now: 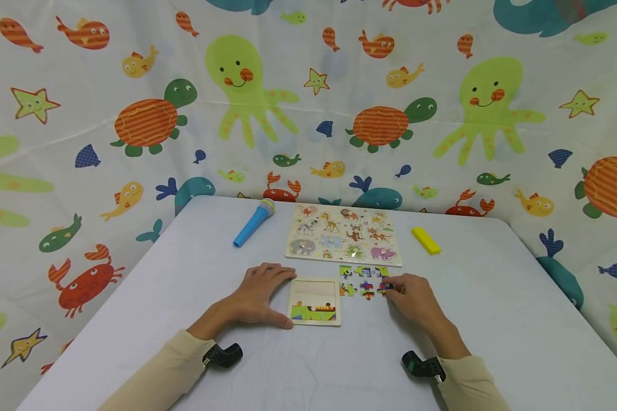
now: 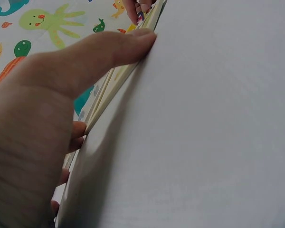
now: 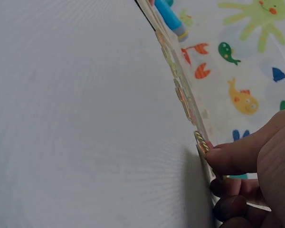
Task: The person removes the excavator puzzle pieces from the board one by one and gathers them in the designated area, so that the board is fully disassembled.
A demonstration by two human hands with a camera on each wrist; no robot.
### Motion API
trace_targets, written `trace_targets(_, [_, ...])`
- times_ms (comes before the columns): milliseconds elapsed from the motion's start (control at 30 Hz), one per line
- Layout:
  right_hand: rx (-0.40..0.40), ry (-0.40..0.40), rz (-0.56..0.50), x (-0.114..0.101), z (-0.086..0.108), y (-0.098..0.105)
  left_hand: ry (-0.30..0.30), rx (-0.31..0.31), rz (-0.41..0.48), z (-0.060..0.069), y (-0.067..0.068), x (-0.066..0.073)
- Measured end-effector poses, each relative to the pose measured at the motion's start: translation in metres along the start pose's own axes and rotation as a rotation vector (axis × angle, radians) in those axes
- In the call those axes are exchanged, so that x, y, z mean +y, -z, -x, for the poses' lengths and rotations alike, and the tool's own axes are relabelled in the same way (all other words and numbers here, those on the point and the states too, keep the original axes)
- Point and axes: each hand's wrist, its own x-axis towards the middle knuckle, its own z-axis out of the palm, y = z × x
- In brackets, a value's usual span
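My left hand [image 1: 261,294] rests at the left side of a small wooden puzzle tray [image 1: 314,326]. Its thumb touches the lower left corner and its fingers spread toward the upper left one. In the left wrist view, the thumb [image 2: 128,47] lies along the tray's edge. Joined green and orange pieces [image 1: 313,312] fill the tray's lower part; bare wood shows above. Beside the tray, my right hand [image 1: 413,297] pinches a jigsaw piece [image 3: 202,142] between thumb and fingers, at the right end of several loose jigsaw pieces [image 1: 366,272].
Behind the loose pieces lies an animal peg puzzle board [image 1: 343,234]. A blue toy microphone [image 1: 252,225] lies at the back left, and a yellow block [image 1: 425,241] at the back right. A sea-animal cloth [image 1: 308,131] hangs behind the white table [image 1: 493,285].
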Motion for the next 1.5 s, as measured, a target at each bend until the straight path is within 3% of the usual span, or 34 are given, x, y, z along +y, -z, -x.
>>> trace_targets(300, [0.019,0.021,0.076,-0.0056,0.0025,-0.0016,-0.002,0.009,-0.008,0.0002,-0.0013,-0.0008])
trace_targets(700, [0.029,0.001,0.068,-0.0055,0.0046,-0.0026,-0.012,0.006,-0.013,-0.0002,-0.0016,-0.0011])
trace_targets(1000, [0.038,0.024,0.073,-0.0034,0.0050,-0.0025,-0.003,0.008,-0.008,0.0001,-0.0014,-0.0004])
trace_targets(1267, [0.050,0.092,0.107,0.0012,0.0031,0.0011,-0.009,0.010,-0.011,-0.0010,-0.0006,-0.0005])
trace_targets(1500, [0.033,0.095,0.087,0.0012,0.0035,0.0050,0.000,0.003,-0.007,-0.0008,-0.0022,-0.0005])
